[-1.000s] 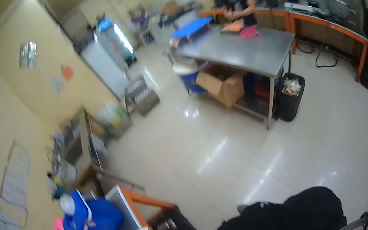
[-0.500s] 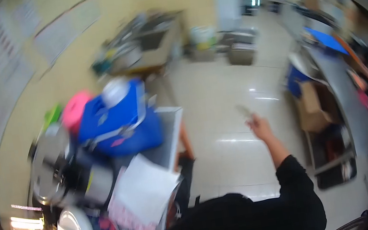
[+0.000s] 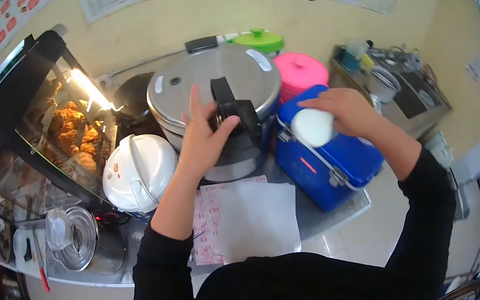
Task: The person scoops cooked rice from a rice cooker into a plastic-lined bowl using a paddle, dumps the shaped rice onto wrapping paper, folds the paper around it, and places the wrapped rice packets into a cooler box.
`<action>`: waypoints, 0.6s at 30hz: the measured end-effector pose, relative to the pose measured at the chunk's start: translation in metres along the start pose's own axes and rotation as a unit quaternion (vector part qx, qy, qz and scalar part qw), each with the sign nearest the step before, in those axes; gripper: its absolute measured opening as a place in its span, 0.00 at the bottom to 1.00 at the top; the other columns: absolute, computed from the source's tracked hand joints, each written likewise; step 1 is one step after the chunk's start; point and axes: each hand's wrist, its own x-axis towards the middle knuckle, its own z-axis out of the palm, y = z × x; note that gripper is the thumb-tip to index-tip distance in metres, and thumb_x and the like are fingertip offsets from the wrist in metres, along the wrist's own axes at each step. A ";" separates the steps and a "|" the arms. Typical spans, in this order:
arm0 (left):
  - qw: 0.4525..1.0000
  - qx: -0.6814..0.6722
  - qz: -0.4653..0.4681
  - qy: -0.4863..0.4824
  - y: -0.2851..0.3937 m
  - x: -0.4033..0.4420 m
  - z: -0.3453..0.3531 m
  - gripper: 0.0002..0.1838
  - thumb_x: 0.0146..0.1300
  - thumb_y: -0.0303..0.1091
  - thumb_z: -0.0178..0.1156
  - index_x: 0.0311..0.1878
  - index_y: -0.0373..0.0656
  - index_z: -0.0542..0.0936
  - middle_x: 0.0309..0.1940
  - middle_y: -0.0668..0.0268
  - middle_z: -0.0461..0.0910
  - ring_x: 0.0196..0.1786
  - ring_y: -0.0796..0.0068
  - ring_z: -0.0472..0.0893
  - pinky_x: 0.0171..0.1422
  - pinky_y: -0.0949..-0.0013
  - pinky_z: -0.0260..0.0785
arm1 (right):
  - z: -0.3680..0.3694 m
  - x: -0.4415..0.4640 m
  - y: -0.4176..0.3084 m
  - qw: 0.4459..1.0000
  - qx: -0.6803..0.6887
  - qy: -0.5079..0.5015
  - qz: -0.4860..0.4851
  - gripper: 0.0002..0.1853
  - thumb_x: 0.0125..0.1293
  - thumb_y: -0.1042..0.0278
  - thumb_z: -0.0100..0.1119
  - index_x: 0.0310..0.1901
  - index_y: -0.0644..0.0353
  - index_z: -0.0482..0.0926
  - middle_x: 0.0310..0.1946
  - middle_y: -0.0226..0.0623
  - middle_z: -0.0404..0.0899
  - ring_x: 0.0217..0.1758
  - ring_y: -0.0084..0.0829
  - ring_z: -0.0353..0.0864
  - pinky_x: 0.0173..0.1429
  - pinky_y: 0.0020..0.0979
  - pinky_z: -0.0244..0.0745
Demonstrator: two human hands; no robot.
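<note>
My left hand [image 3: 198,140] is at the front of a large steel rice cooker [image 3: 191,73], its fingers spread beside the black lid latch [image 3: 237,110]. The thumb overlaps the latch; whether it presses on it I cannot tell. The cooker's lid is down. My right hand [image 3: 343,111] has its fingers closed at the edge of a white round bowl [image 3: 313,128], over the lid of a blue cooler box [image 3: 342,166]. Part of the right fingers is hidden behind the bowl. White paper sheets [image 3: 256,219] lie on the counter in front of me.
A lit display case [image 3: 72,125] with fried chicken stands at left. Near it are a white rice cooker [image 3: 138,171] and a steel pot [image 3: 86,241]. Pink [image 3: 299,69] and green-lidded [image 3: 259,40] containers stand behind the cooler. A sink counter [image 3: 411,93] is at right.
My view has swung left from the aisle to the counter. My right hand has moved from over the floor to the white bowl on the cooler. My left hand has come into view.
</note>
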 end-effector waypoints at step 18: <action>0.947 -0.114 0.123 0.274 0.080 0.062 -0.073 0.29 0.67 0.29 0.54 0.69 0.36 0.58 0.54 0.58 0.72 0.53 0.73 0.73 0.59 0.72 0.65 | 0.008 0.170 0.091 0.942 -0.138 0.284 -0.115 0.31 0.52 0.71 0.61 0.62 0.49 0.71 0.29 0.36 0.78 0.34 0.37 0.81 0.34 0.36 0.75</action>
